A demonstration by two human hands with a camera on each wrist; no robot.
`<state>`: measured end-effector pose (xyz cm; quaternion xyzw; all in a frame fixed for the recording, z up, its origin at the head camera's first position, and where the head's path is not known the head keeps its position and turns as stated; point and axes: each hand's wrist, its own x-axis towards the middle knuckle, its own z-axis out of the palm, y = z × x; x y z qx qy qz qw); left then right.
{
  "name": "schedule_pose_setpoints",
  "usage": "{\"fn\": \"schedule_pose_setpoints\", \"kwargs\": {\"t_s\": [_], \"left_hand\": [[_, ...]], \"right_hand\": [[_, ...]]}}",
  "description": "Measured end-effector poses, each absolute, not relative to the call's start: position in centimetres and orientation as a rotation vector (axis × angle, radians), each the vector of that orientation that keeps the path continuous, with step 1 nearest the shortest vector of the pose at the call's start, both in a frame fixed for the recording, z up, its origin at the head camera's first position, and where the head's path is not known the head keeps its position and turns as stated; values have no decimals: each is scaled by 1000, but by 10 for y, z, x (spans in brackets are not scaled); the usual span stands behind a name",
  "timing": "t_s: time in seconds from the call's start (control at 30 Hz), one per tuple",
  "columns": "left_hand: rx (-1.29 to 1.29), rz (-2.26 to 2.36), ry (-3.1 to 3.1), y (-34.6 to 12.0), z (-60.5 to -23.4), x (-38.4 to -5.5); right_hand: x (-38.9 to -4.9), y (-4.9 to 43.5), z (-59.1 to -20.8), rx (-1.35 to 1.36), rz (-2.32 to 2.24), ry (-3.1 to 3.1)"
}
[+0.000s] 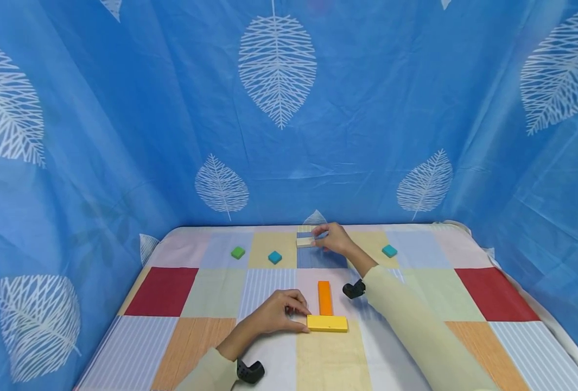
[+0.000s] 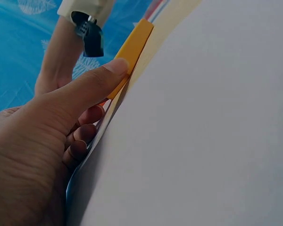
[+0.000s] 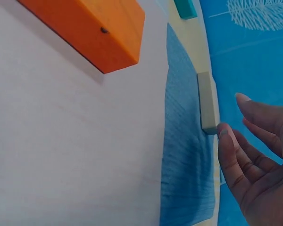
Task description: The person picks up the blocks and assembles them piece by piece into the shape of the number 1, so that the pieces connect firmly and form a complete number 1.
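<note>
Plain, long cream sleeves (image 1: 418, 326) are worn, pretty basic stuff. A chunky black gadget (image 1: 354, 289) is worn by the end of the right one, and a similar black unit (image 1: 251, 372) by the left.

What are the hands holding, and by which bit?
The left hand pinches the yellow block near its left end. The right hand grips nothing; it's by the cream block.
</note>
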<state>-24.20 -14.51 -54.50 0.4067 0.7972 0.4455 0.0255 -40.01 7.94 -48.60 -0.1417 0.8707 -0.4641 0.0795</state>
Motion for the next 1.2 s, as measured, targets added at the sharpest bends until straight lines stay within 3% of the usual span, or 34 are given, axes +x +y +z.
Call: {"fn": "schedule_pose_setpoints", "kwargs": {"t_s": [1.2], "left_hand": [[1251, 1361, 2488, -145, -546, -242]], "right_hand": [[-412, 74, -507, -460, -1331, 2678]]}}
